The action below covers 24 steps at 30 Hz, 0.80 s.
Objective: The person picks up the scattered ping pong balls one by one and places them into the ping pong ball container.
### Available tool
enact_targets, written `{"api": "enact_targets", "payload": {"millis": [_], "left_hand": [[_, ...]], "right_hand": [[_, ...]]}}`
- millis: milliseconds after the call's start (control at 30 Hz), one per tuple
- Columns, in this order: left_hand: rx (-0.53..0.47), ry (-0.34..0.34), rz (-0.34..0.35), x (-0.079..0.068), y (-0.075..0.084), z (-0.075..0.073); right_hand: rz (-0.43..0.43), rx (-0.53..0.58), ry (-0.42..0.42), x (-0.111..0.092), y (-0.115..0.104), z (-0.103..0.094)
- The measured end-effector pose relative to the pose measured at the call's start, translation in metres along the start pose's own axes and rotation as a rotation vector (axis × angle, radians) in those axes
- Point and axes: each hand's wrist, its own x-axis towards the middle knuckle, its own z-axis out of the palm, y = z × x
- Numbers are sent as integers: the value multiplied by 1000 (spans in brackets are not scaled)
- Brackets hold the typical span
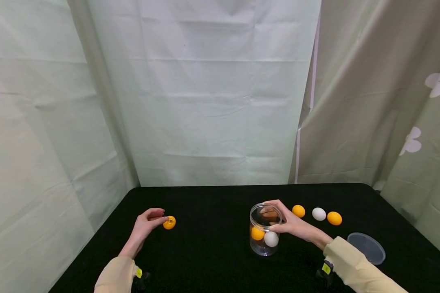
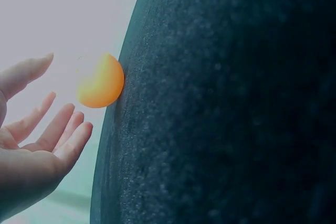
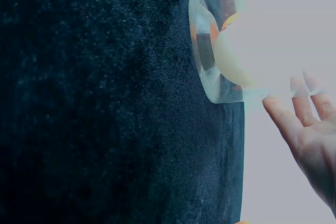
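Your left hand's fingers are loosely spread, with the thumb standing apart from the rest and nothing gripped between them; in the left wrist view an orange ball sits just beyond their tips, on the table. From the head view your thumb tip comes right up to that ball's edge, and whether it touches you cannot tell. Your right hand holds a clear jar near its rim, thumb on the near side and fingers seen through the clear wall on the far side; the right wrist view is too washed out there to show every fingertip. The jar stands upright on the table, its mouth facing up, with an orange ball and a white ball inside, side by side. Just past your right hand, three more balls lie in a loose row: an orange one nearest your fingers, a white one in the middle and another orange one farthest to the right. Nearer you, beside your right sleeve, a round greyish lid lies flat. All of it is on a black-covered table, with pale curtains hanging behind.
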Motion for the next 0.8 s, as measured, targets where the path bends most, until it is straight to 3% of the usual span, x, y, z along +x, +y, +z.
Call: {"api": "enact_targets", "payload": {"millis": [800], "left_hand": [[-8, -19, -30, 0, -2, 7]], "right_hand": [[3, -6, 6, 1, 0, 0]]}}
